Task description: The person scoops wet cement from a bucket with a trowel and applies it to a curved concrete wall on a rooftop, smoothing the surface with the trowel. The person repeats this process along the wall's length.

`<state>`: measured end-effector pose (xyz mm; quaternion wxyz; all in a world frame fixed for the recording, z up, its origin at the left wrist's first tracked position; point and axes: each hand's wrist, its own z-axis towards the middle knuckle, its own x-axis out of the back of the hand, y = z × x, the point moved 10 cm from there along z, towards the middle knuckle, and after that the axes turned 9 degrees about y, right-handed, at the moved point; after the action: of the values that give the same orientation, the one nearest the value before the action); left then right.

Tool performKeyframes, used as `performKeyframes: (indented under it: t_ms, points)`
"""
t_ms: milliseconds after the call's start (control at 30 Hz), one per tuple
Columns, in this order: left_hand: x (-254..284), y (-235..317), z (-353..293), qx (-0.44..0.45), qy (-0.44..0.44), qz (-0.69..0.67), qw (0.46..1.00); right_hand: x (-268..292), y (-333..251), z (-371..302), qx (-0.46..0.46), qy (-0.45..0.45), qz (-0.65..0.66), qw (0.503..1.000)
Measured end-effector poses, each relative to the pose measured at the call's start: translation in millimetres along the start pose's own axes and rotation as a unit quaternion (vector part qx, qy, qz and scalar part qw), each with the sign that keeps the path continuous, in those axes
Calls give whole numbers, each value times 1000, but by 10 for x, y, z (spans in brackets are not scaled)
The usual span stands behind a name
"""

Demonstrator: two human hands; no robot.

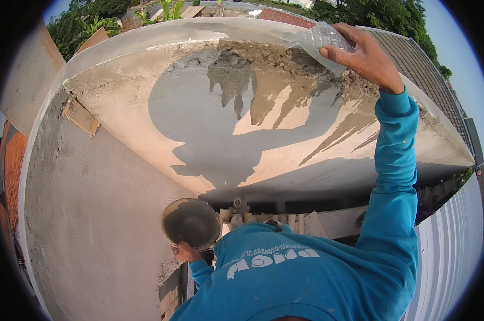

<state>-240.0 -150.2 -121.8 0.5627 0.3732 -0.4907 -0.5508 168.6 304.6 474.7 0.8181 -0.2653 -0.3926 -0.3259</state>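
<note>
Clear bottle (330, 43) is up by the wall's (129, 101) top edge, R of mid — R hand (371, 56) has it, thumb and fingers curled round, bottle tipped. Dark, wet-looking streaks (263, 99) run down the wall beneath, pale gaps between, so prob. the wetting step, part-done. Bucket (177, 209) sits near the wall's lower L end, L hand (185, 252) gripping its near edge, some fingers hidden. Another pour'd call for a steady tilt over pale wall — bucket kept lvl. Tiled roof (418, 64) beyond the wall, R.
</note>
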Motion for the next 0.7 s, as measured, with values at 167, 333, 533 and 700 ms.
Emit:
performKeyframes:
  t_ms: [167, 333, 533, 700]
  points:
    - [-112, -288, 82, 30, -29, -43, 998, 741, 734, -628, -102, 52, -67, 991]
    - [-365, -216, 127, 101, -55, -84, 990, 1206, 1234, -1009, -156, 51, -142, 976]
    - [-529, -614, 138, 123, -93, -80, 985, 863, 734, -658, -32, 13, -149, 988]
    - [-617, 58, 55, 237, -43, -130, 962, 404, 164, -143, 89, 1, -174, 981]
